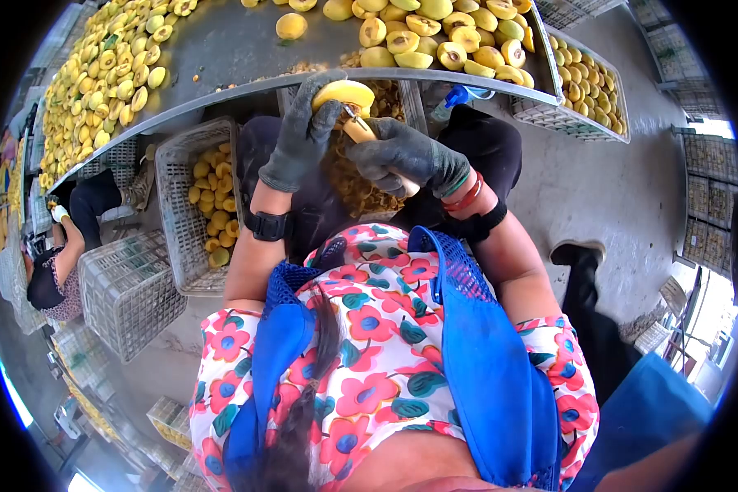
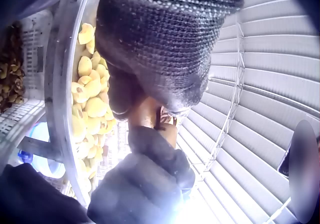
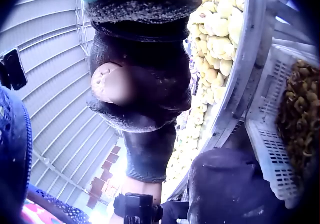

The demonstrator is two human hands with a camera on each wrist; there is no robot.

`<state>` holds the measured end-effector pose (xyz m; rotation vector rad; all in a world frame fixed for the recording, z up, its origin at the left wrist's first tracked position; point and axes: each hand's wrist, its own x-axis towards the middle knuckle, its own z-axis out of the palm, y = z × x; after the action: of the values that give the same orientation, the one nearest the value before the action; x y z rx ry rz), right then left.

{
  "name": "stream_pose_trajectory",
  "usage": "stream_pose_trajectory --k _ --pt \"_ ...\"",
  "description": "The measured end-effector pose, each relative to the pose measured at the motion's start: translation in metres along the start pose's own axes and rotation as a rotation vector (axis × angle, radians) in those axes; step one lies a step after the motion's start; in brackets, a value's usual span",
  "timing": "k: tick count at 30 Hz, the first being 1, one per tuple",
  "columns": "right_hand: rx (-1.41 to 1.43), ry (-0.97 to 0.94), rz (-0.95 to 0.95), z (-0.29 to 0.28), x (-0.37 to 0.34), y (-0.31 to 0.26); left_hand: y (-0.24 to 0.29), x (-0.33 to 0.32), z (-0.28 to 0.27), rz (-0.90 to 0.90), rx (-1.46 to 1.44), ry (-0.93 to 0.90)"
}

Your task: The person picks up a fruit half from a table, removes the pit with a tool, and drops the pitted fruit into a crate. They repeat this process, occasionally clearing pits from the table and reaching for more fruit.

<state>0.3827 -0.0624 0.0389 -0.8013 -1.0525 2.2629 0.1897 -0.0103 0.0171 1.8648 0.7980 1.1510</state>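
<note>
In the head view my left hand (image 1: 293, 143), in a dark knitted glove, holds a cut yellow peach (image 1: 354, 93) between thumb and fingers, just past the table's near edge. My right hand (image 1: 410, 156), gloved alike, grips a tool with a pale wooden handle (image 1: 358, 129). The tool's dark metal end (image 1: 351, 109) meets the peach at its cut side. Seen from the left wrist, the metal end (image 2: 164, 118) sits close under the left glove, which hides much of the fruit. The round butt of the handle (image 3: 104, 81) sticks out of the right fist in the right wrist view.
Halved peaches (image 1: 467, 37) and a larger heap (image 1: 107, 90) lie on the metal table (image 1: 230, 49). Below my hands, a crate holds brown scraps (image 1: 365, 176). A crate of peaches (image 1: 168, 164) stands left, another (image 1: 582, 123) right. Another person (image 1: 57, 279) sits far left.
</note>
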Motion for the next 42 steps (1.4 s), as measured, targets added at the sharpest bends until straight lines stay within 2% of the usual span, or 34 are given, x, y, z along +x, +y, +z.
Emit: stream_pose_trajectory --k 3,6,9,12,15,17,18,19,21,23,24,25,27,29,30,32,33,34,37,38,39,41,42 --pt "0.039 -0.038 0.039 -0.004 0.002 0.001 0.006 0.001 -0.002 0.066 -0.017 -0.011" --pt "0.02 -0.029 -0.018 0.001 0.004 0.008 0.004 -0.008 0.001 -0.123 -0.217 0.067" --pt "-0.065 -0.014 -0.085 0.006 0.007 0.012 0.012 -0.01 0.004 -0.203 -0.299 0.153" --pt "-0.173 0.026 -0.087 0.016 0.004 0.01 0.031 -0.013 -0.002 -0.371 -0.337 0.287" --pt "-0.24 0.015 -0.045 0.016 0.002 0.01 0.022 -0.018 -0.025 -0.264 -0.131 0.343" --pt "-0.288 -0.007 0.015 0.011 0.002 0.01 0.014 -0.027 -0.045 -0.242 0.171 0.468" --pt "-0.462 0.066 -0.041 0.011 0.004 0.014 0.01 -0.032 -0.056 -0.27 0.282 0.536" --pt "-0.635 0.143 -0.099 0.01 0.007 0.021 0.007 -0.039 -0.07 -0.379 0.257 0.64" --pt "-0.935 0.279 -0.227 -0.005 0.016 0.049 -0.011 -0.075 -0.12 -0.209 0.724 0.5" --pt "-1.188 0.386 -0.362 -0.027 0.028 0.087 -0.057 -0.132 -0.179 -0.15 1.154 0.433" --pt "-1.119 0.364 -0.253 -0.026 0.024 0.084 -0.07 -0.163 -0.199 -0.361 1.173 0.416" --pt "-1.134 0.394 -0.229 -0.026 0.022 0.084 -0.071 -0.186 -0.209 -0.574 1.185 0.398" --pt "-1.161 0.449 -0.181 -0.026 0.021 0.09 -0.052 -0.199 -0.207 -1.05 1.333 0.162" --pt "-1.157 0.489 -0.215 -0.028 0.021 0.093 -0.058 -0.195 -0.212 -1.093 1.382 0.072" --pt "-1.156 0.508 -0.229 -0.03 0.021 0.095 -0.078 -0.194 -0.222 -0.905 1.365 0.113" --pt "-1.232 0.454 -0.034 -0.037 0.024 0.095 -0.125 -0.187 -0.244 -0.539 1.307 0.196" --pt "-1.267 0.422 0.065 -0.039 0.024 0.096 -0.127 -0.161 -0.232 -0.386 1.234 0.238" --pt "-1.25 0.444 0.062 -0.039 0.023 0.096 -0.13 -0.136 -0.22 -0.234 1.163 0.263" --pt "-1.225 0.489 0.014 -0.041 0.026 0.092 -0.068 0.004 -0.104 -0.112 0.927 0.195" --pt "-1.225 0.496 -0.018 -0.043 0.026 0.095 -0.091 0.034 -0.088 0.233 0.885 0.115" --pt "-1.224 0.505 -0.048 -0.045 0.025 0.097 -0.103 0.063 -0.063 0.31 0.816 0.071" --pt "-1.197 0.531 -0.035 -0.044 0.025 0.093 -0.116 0.105 -0.017 0.257 0.737 -0.106" --pt "-1.181 0.543 -0.027 -0.044 0.025 0.092 -0.137 0.127 0.001 0.268 0.79 -0.159"
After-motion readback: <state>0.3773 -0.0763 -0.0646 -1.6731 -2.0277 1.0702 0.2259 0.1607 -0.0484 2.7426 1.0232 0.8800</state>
